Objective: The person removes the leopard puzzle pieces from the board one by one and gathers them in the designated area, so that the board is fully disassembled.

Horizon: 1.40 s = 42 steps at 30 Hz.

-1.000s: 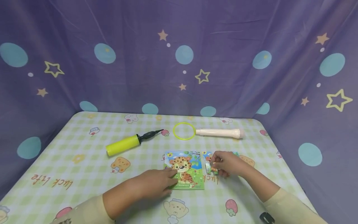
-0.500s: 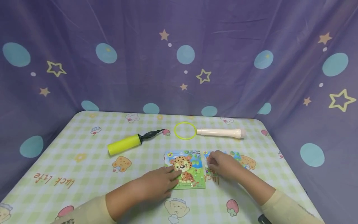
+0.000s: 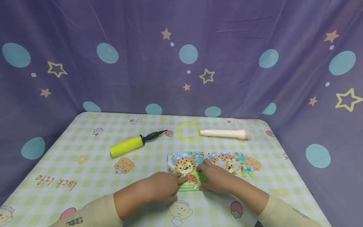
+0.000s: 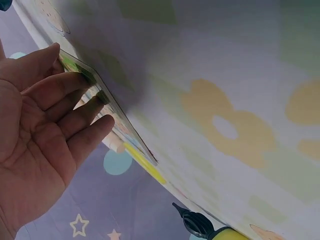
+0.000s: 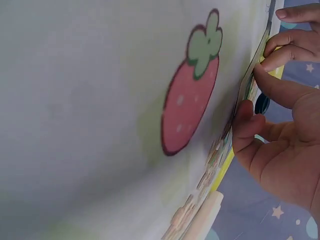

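Note:
A square jigsaw puzzle (image 3: 185, 164) with a leopard picture lies in its tray on the table, in front of me in the head view. My left hand (image 3: 164, 187) rests its fairly straight fingers on the puzzle's lower left part. At the right edge, my right hand (image 3: 216, 178) has its fingers curled over the side and its thumb by the near corner, gripping the puzzle there. In the right wrist view, the thumb and curled fingers (image 5: 245, 112) meet the tray's rim. Loose puzzle pieces (image 3: 229, 164) lie in spaced rows just right of the puzzle, partly behind the right hand.
Behind the puzzle lie a yellow ring (image 3: 188, 131) and a pale, torch-shaped stick (image 3: 224, 133). A yellow hand pump (image 3: 127, 146) with a black nozzle lies to the left. The checked tablecloth (image 3: 93, 176) reaches back to a purple curtain (image 3: 136, 78).
My right hand set a small puzzle piece down among the loose ones, then moved left onto the puzzle's right edge. The left hand stays on the puzzle.

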Tool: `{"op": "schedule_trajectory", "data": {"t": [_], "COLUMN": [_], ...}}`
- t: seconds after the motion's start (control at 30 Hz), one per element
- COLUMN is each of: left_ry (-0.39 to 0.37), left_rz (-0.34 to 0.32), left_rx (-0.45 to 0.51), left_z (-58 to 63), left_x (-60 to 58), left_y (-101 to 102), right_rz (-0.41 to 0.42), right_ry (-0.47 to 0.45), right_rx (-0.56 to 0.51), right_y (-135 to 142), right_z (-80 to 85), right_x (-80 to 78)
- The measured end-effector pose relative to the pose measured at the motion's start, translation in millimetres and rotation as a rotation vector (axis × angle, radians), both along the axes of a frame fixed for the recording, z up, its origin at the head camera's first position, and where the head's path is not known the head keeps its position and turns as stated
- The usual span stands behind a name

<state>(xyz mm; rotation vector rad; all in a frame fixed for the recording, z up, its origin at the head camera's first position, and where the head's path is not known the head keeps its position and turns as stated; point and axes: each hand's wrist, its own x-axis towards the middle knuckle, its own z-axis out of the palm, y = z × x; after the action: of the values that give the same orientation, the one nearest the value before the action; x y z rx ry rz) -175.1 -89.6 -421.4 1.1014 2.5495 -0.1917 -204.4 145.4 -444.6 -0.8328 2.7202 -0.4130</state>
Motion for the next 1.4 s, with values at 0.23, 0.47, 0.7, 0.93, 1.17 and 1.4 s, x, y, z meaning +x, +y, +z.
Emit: {"op": "schedule_trajectory", "data": {"t": [0.23,0.47,0.7,0.93,1.17,1.4], "left_ry": [-0.02,-0.025,-0.029,-0.019,-0.023,-0.041], "left_rz": [0.029,0.02,0.054,0.049,0.057,0.045], "left_rx": [0.001,-0.038,-0.044,-0.027,-0.031,-0.031], "left_z": [1.4,5.6,7.6,8.4,6.2,5.6], "left_x": [1.7,1.2,2.6,4.5,3.7,2.1], "left_y": [2,5,6,6,6,7], "right_rz": [0.008,-0.049,-0.035,-0.064,-0.193,-0.31], "right_ry": [-0.032,-0.081,-0.042,-0.195,-0.287,-0.392], "right_rx": [0.02,-0.033,-0.137,-0.354,-0.428,-0.347], "right_y": [-4,-4,5,41,104,158], "right_z": [0.4,0.7,-0.3,16.7,32.2,17.0], "right_x": [-3.1,-2.0,1.7,-1.1,-0.3,12.2]}}
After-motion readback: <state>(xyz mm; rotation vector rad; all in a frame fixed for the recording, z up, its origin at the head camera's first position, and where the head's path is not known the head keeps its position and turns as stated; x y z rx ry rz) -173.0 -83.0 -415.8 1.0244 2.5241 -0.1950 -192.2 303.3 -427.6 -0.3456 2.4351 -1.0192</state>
